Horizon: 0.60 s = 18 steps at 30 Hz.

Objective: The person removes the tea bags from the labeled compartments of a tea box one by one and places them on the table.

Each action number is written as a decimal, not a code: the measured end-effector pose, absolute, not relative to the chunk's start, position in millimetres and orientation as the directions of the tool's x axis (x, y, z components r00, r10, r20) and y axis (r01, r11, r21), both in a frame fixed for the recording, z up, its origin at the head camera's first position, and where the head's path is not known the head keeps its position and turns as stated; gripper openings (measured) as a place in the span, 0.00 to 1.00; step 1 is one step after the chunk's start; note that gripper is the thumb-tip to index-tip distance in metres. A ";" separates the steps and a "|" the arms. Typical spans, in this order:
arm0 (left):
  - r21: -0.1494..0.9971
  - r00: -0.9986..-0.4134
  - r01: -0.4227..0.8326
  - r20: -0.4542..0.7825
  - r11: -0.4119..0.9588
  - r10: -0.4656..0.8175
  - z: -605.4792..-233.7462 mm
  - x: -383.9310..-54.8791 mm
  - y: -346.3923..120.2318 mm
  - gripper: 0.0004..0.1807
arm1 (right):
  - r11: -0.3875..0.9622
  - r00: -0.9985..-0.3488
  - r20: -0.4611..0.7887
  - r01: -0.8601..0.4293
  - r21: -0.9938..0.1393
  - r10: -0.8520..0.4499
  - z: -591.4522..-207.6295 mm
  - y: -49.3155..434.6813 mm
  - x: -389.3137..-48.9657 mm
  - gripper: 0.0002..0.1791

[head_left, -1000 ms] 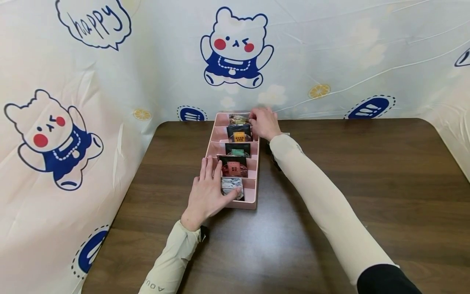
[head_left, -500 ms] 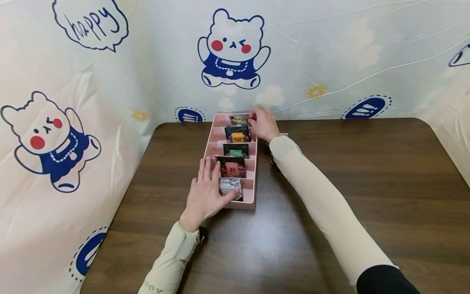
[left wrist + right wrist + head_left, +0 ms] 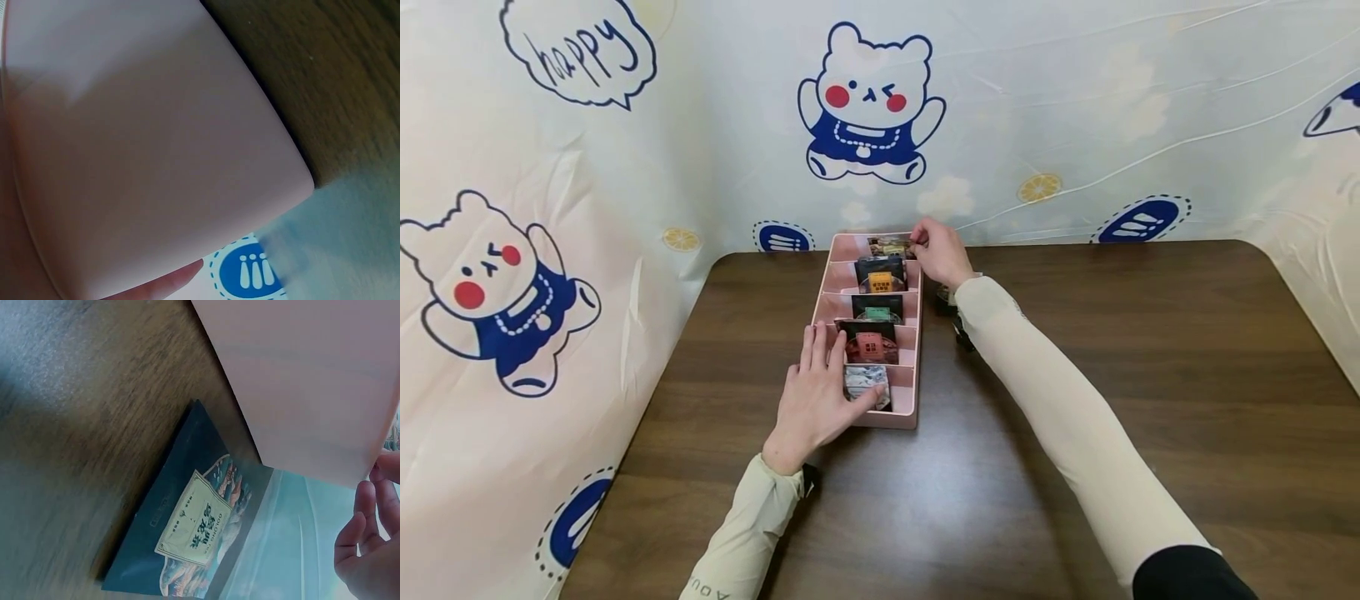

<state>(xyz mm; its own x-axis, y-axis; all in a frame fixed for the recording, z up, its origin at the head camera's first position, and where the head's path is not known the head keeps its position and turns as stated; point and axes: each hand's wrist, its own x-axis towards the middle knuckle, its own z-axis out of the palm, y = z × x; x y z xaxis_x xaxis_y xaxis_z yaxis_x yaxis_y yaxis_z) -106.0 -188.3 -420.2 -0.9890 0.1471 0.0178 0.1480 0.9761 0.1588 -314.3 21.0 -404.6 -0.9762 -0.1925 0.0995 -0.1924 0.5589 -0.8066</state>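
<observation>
A long pink divided box (image 3: 916, 383) stands on the table with a row of compartments holding small packets. My left hand (image 3: 816, 408) rests over its near left rim with straight, spread fingers, the thumb on the grey-white patterned packet (image 3: 867, 382). My right hand (image 3: 943, 254) is at the far right corner, where its thumb and fingertips pinch the edge of the farthest packet (image 3: 889, 247); the contact is partly hidden. Between them stand dark packets with a red label (image 3: 871, 346), a green label (image 3: 877, 313) and an orange label (image 3: 880, 283).
Outside the box, a dark teal packet marked oolong (image 3: 194, 519) lies on the wooden table (image 3: 1075, 333), largely hidden below my right wrist in the head view. A cartoon-printed cloth (image 3: 715, 125) hangs behind the table's far edge and along the left.
The whole head view drifts slightly, so the box appears a little farther left. My right fingers shift slightly at the farthest packet, while my left hand stays on the box.
</observation>
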 end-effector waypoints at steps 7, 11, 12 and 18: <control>0.153 -0.989 0.149 0.023 0.977 0.147 -420.8 -105.7 -188.8 0.57 | 0.522 -0.977 0.094 -0.183 -0.833 -0.192 -398.8 23.0 -313.2 0.05; 0.155 -0.989 0.145 0.018 0.977 0.144 -420.9 -105.6 -189.2 0.57 | 0.487 -0.976 0.108 -0.189 -0.853 -0.190 -395.3 23.9 -313.0 0.07; 0.154 -0.989 0.144 0.017 0.977 0.144 -420.9 -105.7 -189.2 0.57 | 0.478 -0.975 0.114 -0.193 -0.857 -0.190 -394.2 24.2 -312.9 0.08; 0.156 -0.989 0.150 0.017 0.976 0.149 -420.7 -106.1 -189.0 0.56 | 0.446 -0.974 0.134 -0.205 -0.871 -0.185 -384.7 27.3 -309.6 0.11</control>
<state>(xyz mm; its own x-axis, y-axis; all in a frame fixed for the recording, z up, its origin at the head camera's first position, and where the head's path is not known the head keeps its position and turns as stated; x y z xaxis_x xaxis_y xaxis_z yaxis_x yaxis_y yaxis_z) -106.1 -189.0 -420.7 -0.9886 0.1493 0.0175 0.1502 0.9763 0.1559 -309.6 27.3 -384.7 -0.9735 -0.1849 0.1344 -0.2050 0.4461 -0.8712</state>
